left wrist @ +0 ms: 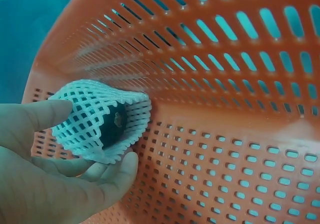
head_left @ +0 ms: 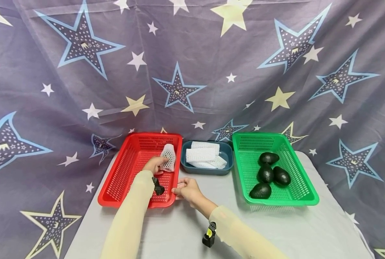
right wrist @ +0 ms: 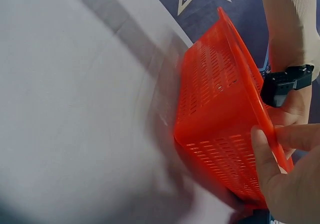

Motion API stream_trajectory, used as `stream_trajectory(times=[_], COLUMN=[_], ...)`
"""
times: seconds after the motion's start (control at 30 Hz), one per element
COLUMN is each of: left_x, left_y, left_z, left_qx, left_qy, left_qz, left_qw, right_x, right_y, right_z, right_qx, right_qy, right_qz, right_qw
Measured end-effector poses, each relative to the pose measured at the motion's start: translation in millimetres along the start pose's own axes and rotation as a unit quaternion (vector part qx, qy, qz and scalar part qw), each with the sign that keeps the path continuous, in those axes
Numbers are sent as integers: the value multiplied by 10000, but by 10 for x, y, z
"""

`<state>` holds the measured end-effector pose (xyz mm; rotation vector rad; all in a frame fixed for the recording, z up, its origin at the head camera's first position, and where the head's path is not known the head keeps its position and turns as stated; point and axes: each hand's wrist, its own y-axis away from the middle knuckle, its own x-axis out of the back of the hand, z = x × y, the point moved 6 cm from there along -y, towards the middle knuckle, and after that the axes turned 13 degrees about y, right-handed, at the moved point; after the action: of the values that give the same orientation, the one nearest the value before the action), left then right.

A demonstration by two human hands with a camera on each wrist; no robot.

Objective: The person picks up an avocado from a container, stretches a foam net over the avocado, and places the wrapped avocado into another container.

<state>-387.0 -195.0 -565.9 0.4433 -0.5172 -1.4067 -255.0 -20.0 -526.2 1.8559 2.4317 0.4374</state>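
In the left wrist view an avocado (left wrist: 114, 126) sits inside a white foam net sleeve (left wrist: 82, 116), its dark end showing at the sleeve's opening. My left hand (head_left: 154, 164) reaches into the red basket (head_left: 114, 181) and holds this sleeved avocado near the basket's right wall, thumb on one side and fingers under the other. At the basket's front right, my right hand (head_left: 189, 190) pinches the rim. The right wrist view shows the thumb (right wrist: 262, 156) against the outside of the rim.
A dark blue tray (head_left: 208, 172) with several white foam net sleeves (head_left: 200, 154) stands between the baskets. To the right, a green basket (head_left: 278, 202) contains several bare avocados (head_left: 265, 173). Behind the white-covered table (head_left: 208, 212) hangs a star-patterned curtain (head_left: 192, 43).
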Motion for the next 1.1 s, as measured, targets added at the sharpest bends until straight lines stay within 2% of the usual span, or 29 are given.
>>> stream_trajectory(times=[0.2, 0.33, 0.43, 0.6, 0.73, 0.9, 0.97, 1.1], left_x=[11, -2, 8, 12, -76, -331, -464, -750], left_y=[142, 247, 254, 276, 477, 795, 920, 1167], left_z=[39, 52, 72, 202, 354, 494, 533, 575], left_qx=[-33, 37, -73, -726, -1283, -1813, -2154, -2985], left_qy=[123, 140, 144, 277, 356, 151, 6, -107], left_qz=[-182, -12, 105, 542, 840, 1030, 1105, 1280], left_qw=[9998, 9999, 9998, 9955, 9875, 9779, 9703, 9457], right_x=[2, 6, 13, 99, 286, 639, 807, 1168], right_y=[18, 24, 23, -13, -39, -27, -24, -6], right_z=[-3, -9, -14, -57, -200, -480, -584, -738], right_qx=[-50, -60, -102, -33, 105, 230, 337, 605], right_qy=[-13, 19, 108, 445, 690, 961, 1116, 1539], right_qz=[-2, 4, 3, -1, -39, -65, -22, 80], right_qw=[10000, 10000, 9999, 9990, 9976, 9951, 9932, 9862])
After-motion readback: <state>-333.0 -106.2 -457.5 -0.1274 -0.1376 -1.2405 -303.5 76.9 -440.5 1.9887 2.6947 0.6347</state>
